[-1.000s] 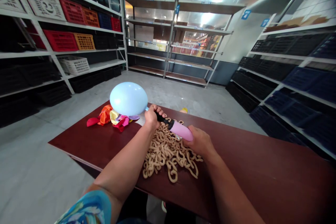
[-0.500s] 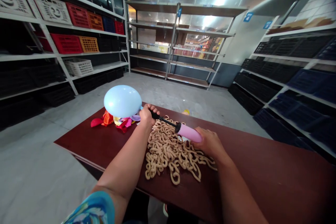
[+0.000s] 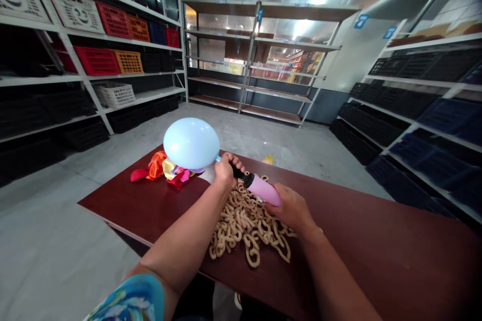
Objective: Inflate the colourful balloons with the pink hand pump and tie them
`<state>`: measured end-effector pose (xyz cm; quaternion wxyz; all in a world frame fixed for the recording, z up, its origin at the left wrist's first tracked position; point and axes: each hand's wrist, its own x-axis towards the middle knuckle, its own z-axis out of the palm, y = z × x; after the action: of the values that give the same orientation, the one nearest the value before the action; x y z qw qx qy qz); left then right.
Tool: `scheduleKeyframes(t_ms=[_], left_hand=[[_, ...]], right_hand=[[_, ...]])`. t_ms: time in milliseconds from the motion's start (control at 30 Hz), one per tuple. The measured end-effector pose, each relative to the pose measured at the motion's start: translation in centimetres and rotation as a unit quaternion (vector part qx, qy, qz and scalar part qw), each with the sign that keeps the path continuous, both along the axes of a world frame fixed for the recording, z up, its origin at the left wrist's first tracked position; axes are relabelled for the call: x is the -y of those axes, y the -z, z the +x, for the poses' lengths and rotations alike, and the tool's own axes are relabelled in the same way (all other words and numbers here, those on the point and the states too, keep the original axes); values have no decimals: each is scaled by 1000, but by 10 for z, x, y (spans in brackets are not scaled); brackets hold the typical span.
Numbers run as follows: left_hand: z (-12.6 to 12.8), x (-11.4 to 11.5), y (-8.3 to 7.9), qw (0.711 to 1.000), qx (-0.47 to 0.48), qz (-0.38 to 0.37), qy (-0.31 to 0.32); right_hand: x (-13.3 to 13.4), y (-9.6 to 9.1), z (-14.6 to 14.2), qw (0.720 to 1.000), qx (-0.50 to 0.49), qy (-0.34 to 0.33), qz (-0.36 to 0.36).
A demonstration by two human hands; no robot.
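A pink balloon pump [image 3: 262, 189] with a black end is held between my two hands, above the table. My left hand [image 3: 226, 171] is closed round its black handle end, and the neck of an inflated light-blue balloon [image 3: 191, 143] comes out beside my fingers. My right hand [image 3: 292, 208] wraps the far end of the pink barrel. Beneath the pump a heap of beige, rope-like loops [image 3: 244, 228] spreads over the dark red table [image 3: 369, 225]. Limp balloons [image 3: 156, 165] in red, orange, yellow and pink lie under and left of the blue one.
Metal shelving [image 3: 248, 60] stands across the floor at the back. Coloured crates [image 3: 97, 61] fill the left racks, and dark crates [image 3: 391, 125] line the right ones. A small yellow thing [image 3: 268, 159] shows past the table's far edge.
My hands have come closer together, and the pump's shaft has slid into the pink barrel. The blue balloon has moved right with my left hand.
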<state>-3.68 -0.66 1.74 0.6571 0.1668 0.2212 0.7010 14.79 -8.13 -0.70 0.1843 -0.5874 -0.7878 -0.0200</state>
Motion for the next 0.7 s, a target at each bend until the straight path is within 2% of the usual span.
scheduleKeyframes(t_ms=[167, 433, 533, 700], left_hand=[[-7, -4, 1, 1000, -7, -17, 0], [-41, -23, -1, 997, 20, -48, -57], [-39, -22, -2, 997, 17, -45, -56], [-20, -11, -3, 999, 13, -36, -36]], right_hand=[[-3, 0, 0, 997, -35, -8, -61], [-6, -9, 36, 998, 34, 24, -55], [-4, -10, 41, 998, 26, 16, -56], [-2, -6, 23, 1000, 18, -4, -23]])
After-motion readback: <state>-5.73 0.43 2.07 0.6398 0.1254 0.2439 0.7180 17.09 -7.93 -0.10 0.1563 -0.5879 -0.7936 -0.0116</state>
